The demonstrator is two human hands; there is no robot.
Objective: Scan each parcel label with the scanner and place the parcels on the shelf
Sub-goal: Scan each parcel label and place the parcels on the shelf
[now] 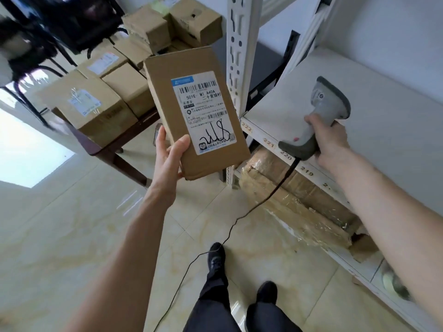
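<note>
My left hand holds a flat brown cardboard parcel by its lower left corner, thumb on the front, fingers behind. Its white shipping label faces me, with barcodes and a handwritten mark. My right hand grips the handle of a grey corded scanner over the front edge of the white shelf. The scanner head points up and away from the parcel. The shelf edge carries numbered tags around 219 to 222.
Several more cardboard parcels are piled on a dark low table at the left. A plastic-wrapped carton lies on the lower shelf level. A white slotted upright stands between parcel and shelf. The scanner cable trails across the tiled floor by my feet.
</note>
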